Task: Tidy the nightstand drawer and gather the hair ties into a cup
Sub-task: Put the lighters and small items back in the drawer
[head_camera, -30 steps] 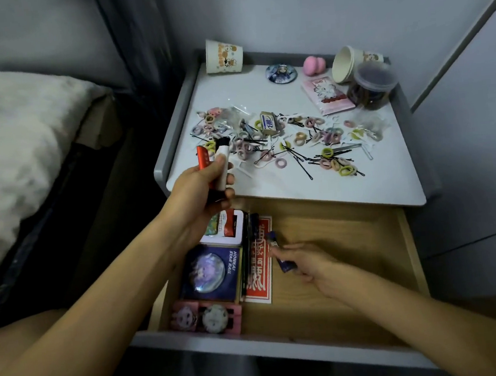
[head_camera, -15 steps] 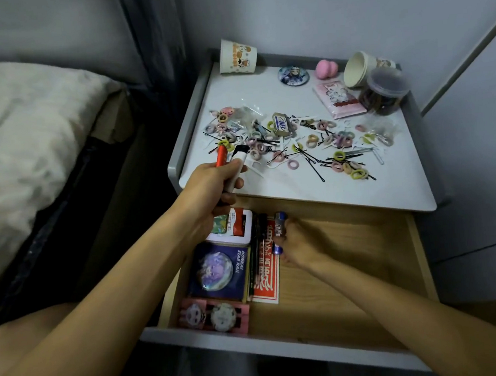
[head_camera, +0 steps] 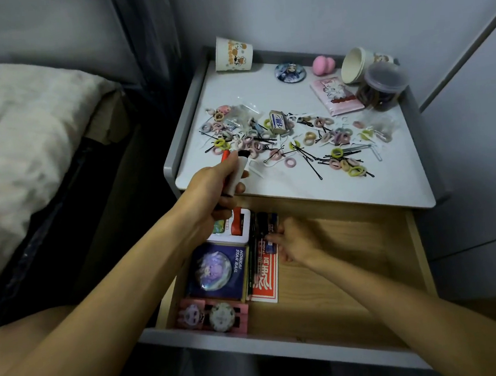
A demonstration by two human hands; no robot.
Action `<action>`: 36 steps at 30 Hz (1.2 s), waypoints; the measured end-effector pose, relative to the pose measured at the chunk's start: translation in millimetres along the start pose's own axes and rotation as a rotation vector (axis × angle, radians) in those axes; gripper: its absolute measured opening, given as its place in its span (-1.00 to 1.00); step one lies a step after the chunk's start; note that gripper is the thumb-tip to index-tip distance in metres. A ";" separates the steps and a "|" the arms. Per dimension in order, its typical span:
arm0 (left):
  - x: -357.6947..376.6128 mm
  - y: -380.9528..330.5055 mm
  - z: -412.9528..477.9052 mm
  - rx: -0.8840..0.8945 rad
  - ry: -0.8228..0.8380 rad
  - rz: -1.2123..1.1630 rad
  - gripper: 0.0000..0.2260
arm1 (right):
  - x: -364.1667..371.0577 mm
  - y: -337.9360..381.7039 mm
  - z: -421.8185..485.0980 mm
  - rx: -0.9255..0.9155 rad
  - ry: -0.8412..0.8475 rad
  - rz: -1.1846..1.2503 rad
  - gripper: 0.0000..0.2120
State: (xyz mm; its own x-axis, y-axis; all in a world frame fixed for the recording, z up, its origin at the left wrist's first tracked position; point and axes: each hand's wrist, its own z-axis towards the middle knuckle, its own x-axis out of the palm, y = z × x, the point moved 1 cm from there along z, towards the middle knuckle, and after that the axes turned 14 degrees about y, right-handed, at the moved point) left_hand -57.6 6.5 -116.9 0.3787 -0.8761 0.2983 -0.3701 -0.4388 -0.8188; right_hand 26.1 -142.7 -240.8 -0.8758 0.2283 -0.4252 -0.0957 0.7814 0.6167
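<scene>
Beside pale bedding (head_camera: pixel 28 131), working at a grey nightstand (head_camera: pixel 300 192) with its wooden drawer (head_camera: pixel 351 268) pulled open. Gripping two markers (head_camera: pixel 237 174), one red and one white, in the left hand (head_camera: pixel 214 187), fingers curling round both, below a printed paper cup (head_camera: pixel 233 55) at the rear. Holding the right hand (head_camera: pixel 298 243) at dark pens (head_camera: pixel 255 225) near the drawer's back, grasp blurring beyond telling. Leaving hair ties (head_camera: pixel 343 165) scattered across the top among black hairpins (head_camera: pixel 309 159), apart from a tipped cup (head_camera: pixel 355 65) at right.

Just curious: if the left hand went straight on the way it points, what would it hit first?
Probably the pink hair ties just beyond the markers the left hand grips, though its height above them is unclear.
</scene>
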 end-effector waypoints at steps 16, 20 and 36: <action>20.1 13.9 -4.1 -0.017 0.170 0.179 -0.80 | -41.7 63.7 -102.2 -0.681 -0.453 -0.189 -0.59; 20.0 15.1 -6.1 -0.016 0.178 0.136 -0.82 | -35.4 64.0 -91.2 -0.772 -0.334 -0.298 -0.82; 14.3 4.3 -10.9 0.141 0.088 0.251 -0.65 | -25.4 54.2 -91.3 -0.426 0.021 0.666 -0.81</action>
State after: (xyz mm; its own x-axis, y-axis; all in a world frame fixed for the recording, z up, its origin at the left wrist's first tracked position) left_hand -63.0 -10.0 -110.8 0.2130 -0.9703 0.1143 -0.3186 -0.1796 -0.9307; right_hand 0.0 -159.2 -136.0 -0.8209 0.5555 0.1326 0.2828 0.1938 0.9394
